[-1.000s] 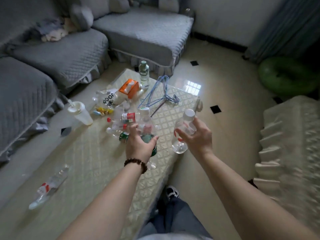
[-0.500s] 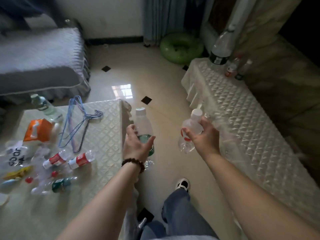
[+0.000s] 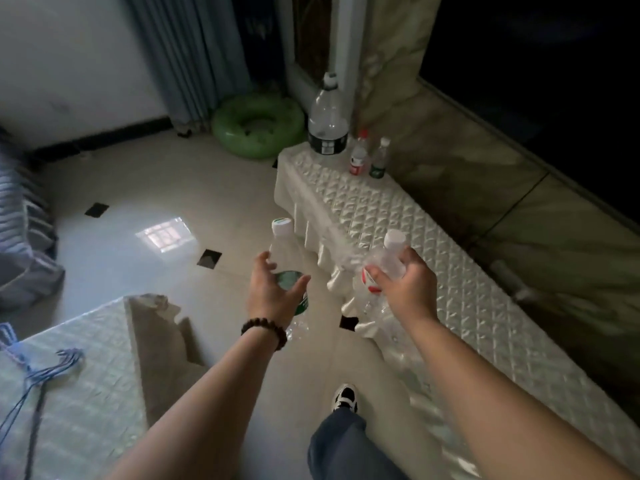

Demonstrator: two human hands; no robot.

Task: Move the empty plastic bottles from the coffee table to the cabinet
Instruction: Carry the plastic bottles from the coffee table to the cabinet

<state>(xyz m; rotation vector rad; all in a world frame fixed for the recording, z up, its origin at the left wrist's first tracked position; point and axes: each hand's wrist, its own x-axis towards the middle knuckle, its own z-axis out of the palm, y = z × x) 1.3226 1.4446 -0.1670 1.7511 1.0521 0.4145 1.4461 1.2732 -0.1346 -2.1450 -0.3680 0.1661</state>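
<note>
We carry one bottle per hand, left hand [image 3: 273,292] wrapping green-label bottle [image 3: 284,265], right hand [image 3: 405,289] pinching red-label bottle [image 3: 375,271], toward the cabinet [image 3: 415,237].

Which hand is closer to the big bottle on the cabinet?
Right. The right hand is above the cabinet's near part, below the big bottle; the left hand is over the floor, farther away.

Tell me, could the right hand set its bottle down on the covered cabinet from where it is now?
Probably yes. The right hand holds the red-label bottle just above the cabinet, whose cover is bare there; the three standing bottles are at the far end.
</note>
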